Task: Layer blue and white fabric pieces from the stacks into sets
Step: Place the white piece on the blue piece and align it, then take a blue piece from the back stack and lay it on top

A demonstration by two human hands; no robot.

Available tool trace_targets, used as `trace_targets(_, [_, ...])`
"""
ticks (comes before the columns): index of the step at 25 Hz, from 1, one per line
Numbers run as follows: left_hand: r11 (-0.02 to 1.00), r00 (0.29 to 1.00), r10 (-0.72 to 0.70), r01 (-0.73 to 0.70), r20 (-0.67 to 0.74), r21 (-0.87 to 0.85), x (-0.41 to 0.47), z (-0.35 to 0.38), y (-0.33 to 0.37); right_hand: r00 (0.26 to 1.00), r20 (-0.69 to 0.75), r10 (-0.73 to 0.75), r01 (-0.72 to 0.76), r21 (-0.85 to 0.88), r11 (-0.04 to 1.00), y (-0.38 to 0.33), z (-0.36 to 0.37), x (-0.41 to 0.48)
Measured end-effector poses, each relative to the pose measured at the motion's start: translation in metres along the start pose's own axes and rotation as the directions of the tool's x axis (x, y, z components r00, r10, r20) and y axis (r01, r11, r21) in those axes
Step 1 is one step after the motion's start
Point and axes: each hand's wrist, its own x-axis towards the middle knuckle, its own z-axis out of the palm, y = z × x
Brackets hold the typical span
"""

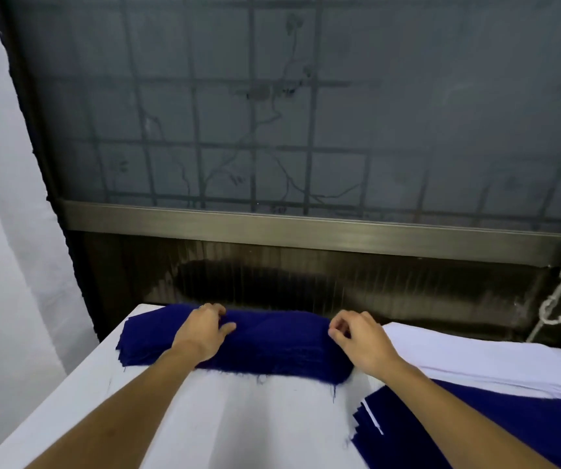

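Fingers of left hand (204,333) curled over blue fabric stack (272,346), right hand (362,338) fingers pinched on its end

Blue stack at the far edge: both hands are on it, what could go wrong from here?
The right hand pinches the blue stack at its right end; that grip may lift several layers, not one. Frayed threads along its near edge could drag neighbouring pieces. The stack lies at the far edge of the table under the left hand; a push might slide pieces off.
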Motion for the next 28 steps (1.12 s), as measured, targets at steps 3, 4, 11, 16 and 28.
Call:
trace_targets(3, [0.999, 1.0, -0.02, 0.021, 0.011, -0.025, 0.012, 0.013, -0.005, 0.998, 0.005, -0.058, 0.058, -0.07, 0.996, -0.008, 0.015, 0.026])
trace_targets(4, [1.0, 1.0, -0.009, 0.01, 0.029, -0.028, 0.015, 0.016, -0.007, 0.997, 0.013, -0.081, 0.082, -0.096, 0.992, -0.011, 0.02, 0.032])
trace_targets(11, [0.894, 0.924, 0.355, -0.38, 0.142, 0.237, 0.014, 0.022, -0.018, 0.965, 0.147, -0.217, 0.238, -0.142, 0.961, -0.041, 0.051, 0.061])
trace_targets(16, [0.899, 0.902, 0.393, -0.418, 0.176, 0.135, 0.021, 0.016, -0.019, 0.954, 0.194, -0.227, 0.247, -0.085, 0.965, -0.057, 0.066, 0.068])
trace_targets(28, [0.928, 0.976, 0.173, -0.206, 0.133, 0.311, 0.03, -0.036, -0.05, 0.987, 0.161, -0.011, -0.011, 0.137, 0.991, -0.012, 0.015, 0.056])
